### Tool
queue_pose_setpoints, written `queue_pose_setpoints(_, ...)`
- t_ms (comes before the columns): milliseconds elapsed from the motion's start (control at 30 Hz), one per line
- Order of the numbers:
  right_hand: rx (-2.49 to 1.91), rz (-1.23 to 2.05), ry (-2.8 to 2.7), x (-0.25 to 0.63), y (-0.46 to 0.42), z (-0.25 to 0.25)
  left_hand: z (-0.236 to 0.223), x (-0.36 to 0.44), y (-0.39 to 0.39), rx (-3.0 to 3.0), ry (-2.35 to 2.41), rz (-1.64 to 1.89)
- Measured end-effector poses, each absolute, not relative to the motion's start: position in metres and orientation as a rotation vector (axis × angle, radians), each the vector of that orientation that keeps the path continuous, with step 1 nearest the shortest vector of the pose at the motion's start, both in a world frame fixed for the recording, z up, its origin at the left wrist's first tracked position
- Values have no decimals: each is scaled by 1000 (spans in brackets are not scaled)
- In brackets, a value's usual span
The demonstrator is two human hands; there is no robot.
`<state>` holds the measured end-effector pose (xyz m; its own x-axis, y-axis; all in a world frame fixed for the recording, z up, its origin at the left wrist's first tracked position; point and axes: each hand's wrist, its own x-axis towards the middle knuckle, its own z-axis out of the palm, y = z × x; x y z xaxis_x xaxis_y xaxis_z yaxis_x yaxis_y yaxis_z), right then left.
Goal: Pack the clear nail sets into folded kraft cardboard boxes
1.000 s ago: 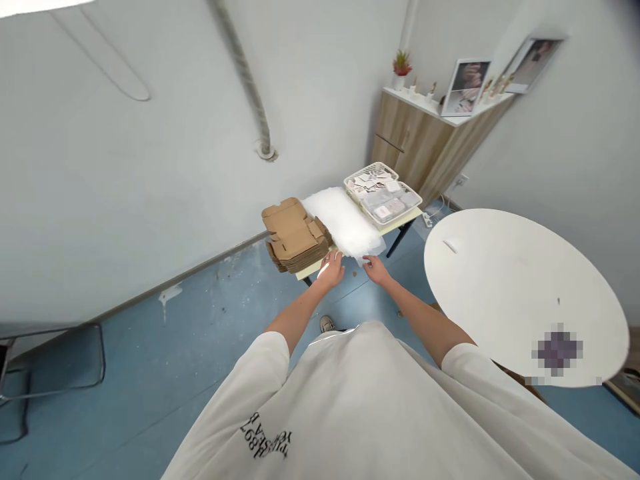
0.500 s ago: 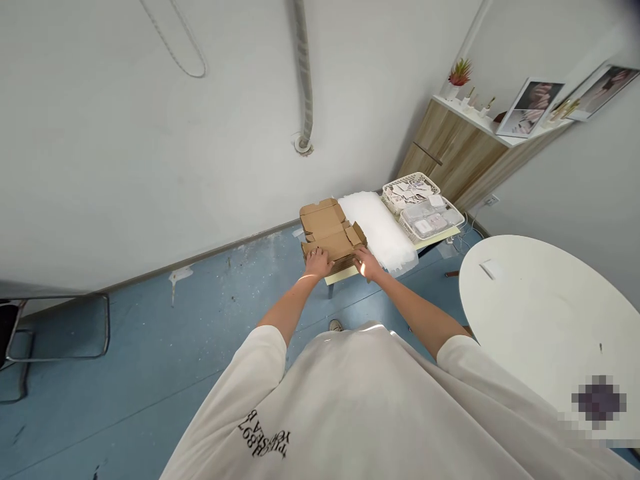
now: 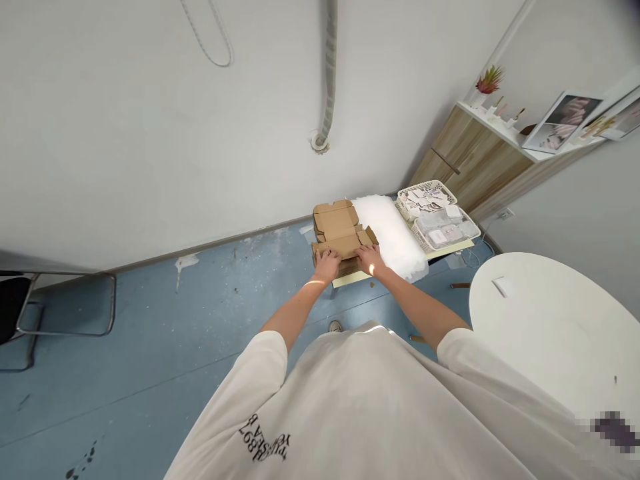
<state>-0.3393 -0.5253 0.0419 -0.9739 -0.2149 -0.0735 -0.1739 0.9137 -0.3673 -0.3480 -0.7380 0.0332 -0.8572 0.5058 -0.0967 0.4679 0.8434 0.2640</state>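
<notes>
An unfolded brown cardboard box (image 3: 340, 223) lies on top of a stack of flat boxes at the left end of a low table (image 3: 349, 280). My left hand (image 3: 327, 265) grips the left part of its front panel, fingers over the upper edge. At the right part of that panel, my right hand (image 3: 370, 259) holds on by the side flap, its fingertips partly hidden. The front panel looks tilted up. Right beside the boxes lies a pile of white packing sheets (image 3: 390, 233).
Two white baskets, one with cards (image 3: 425, 198) and one with small clear packs (image 3: 445, 230), stand at the table's right end. A round white table (image 3: 560, 333) is on the right. Behind are a wooden cabinet (image 3: 480, 160) and the wall; a metal-framed chair (image 3: 75, 331) stands far left.
Both hands have moved left from the white sheets to the top cardboard box and closed on its front panel, which now tilts up. The view has swung left.
</notes>
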Motion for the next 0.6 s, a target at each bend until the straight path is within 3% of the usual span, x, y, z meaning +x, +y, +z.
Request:
queue_pose_setpoints(267,-454,-536,2999,-361,-521,73,94,-344,-738,860,2958,332)
queue_pose_setpoints(600,-668,-128,3388,-358,-485,129,151,-335,-705,1182,3187,283)
